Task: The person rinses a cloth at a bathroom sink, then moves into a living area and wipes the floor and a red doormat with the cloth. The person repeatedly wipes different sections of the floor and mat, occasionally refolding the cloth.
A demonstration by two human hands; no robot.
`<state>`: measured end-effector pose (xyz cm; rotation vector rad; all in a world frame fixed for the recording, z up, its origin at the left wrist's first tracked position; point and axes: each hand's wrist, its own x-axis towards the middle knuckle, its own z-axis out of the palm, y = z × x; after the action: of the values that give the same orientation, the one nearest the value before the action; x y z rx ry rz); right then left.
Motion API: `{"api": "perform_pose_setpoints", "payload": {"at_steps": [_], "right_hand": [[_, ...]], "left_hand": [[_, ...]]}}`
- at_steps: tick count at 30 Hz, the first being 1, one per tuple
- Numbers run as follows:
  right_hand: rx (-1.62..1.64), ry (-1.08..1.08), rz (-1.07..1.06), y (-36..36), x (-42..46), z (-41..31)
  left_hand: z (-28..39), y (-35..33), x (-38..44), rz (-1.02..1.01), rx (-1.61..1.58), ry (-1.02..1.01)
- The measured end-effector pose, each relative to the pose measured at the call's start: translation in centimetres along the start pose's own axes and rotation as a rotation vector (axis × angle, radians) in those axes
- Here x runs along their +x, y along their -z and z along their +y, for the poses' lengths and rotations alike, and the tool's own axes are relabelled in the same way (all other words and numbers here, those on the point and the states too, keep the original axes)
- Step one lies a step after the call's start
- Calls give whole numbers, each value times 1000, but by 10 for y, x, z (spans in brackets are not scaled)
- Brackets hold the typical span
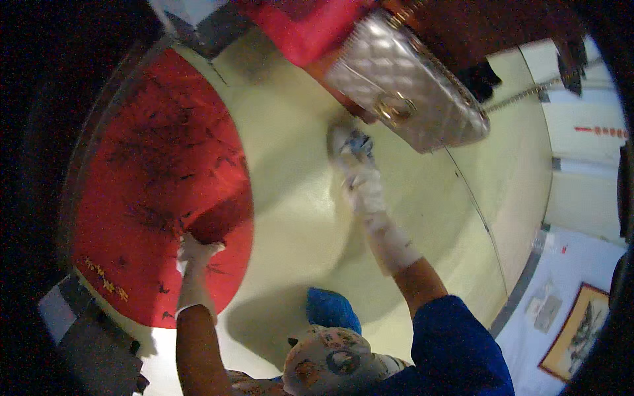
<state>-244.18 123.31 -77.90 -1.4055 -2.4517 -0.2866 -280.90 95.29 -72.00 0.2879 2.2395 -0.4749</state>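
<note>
My left hand (197, 255), in a pale glove, is over or against a red panel (163, 198) with dark branch-like marks and yellow writing. A dark red patch lies just beyond its fingers; whether it is a shadow or a thing is unclear. My right hand (359, 163), also in a pale glove, stretches forward over the pale floor (292, 188) and is blurred. Something blue (360, 144) shows at its fingers, and I cannot tell whether it is held. A quilted metallic handbag (406, 84) with a gold clasp hangs close beyond it.
Another person's pink-red sleeve (317, 29) is at the top, beside the bag. A chain strap (525, 94) runs right from the bag. Below me is a blue-covered foot (333, 309). A framed picture (577, 331) and a wall plate (547, 311) are on the right wall.
</note>
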Motion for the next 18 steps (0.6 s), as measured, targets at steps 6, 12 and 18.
{"api": "perform_pose_setpoints", "payload": {"at_steps": [6, 12, 18], "right_hand": [[1367, -84, -766, 86, 128, -129], [658, 8, -575, -2, 313, -182], [289, 455, -484, -1, 263, -213]], "left_hand": [[8, 19, -27, -99, -8, 111], [30, 43, -39, -106, -26, 55], [6, -4, -12, -34, -23, 81]]}}
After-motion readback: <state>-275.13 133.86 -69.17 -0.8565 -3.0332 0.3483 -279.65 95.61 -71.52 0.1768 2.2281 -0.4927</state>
